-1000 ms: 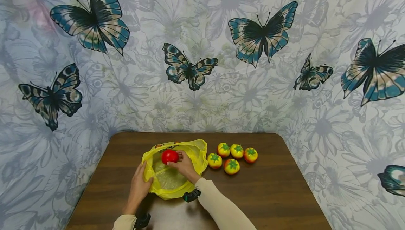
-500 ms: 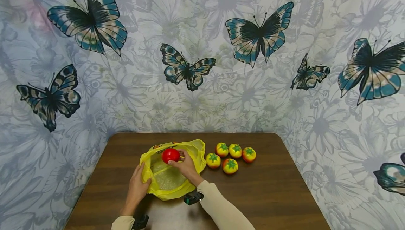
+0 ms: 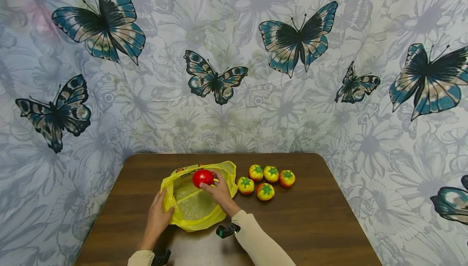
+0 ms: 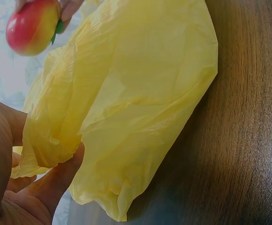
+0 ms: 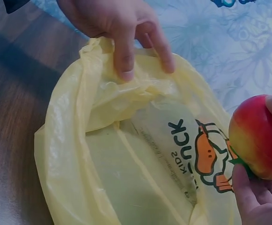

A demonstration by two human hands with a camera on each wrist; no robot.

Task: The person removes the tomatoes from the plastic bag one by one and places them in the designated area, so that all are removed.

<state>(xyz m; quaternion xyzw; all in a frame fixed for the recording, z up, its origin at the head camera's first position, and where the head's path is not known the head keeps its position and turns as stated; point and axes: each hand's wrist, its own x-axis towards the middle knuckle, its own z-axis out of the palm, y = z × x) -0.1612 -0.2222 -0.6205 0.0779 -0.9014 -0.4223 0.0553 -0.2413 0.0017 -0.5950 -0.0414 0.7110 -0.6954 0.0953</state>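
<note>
A yellow plastic bag (image 3: 193, 224) lies on the table with its mouth spread wide. At its left side my left hand (image 3: 158, 213) grips the rim, the thumb inside and the fingers outside, as the right wrist view (image 5: 112, 23) shows. Above the opening, my right hand (image 3: 222, 193) holds a toy tomato (image 3: 202, 178) between thumb and fingers. In the head view the tomato's smooth red underside faces left. The right wrist view shows the same tomato (image 5: 255, 136) turning yellow toward its green leafy top, near the fingertips. A printed cartoon marks the bag's inner wall.
Several more yellow-and-red toy tomatoes (image 3: 265, 192) with green tops stand on the brown wooden table (image 3: 310, 217), just right of the bag. Behind the table hangs a floral backdrop (image 3: 226, 132) with butterflies.
My right hand has shifted slightly right with the tomato, still over the bag's mouth. The left hand keeps its grip on the rim. The head view has drifted a little.
</note>
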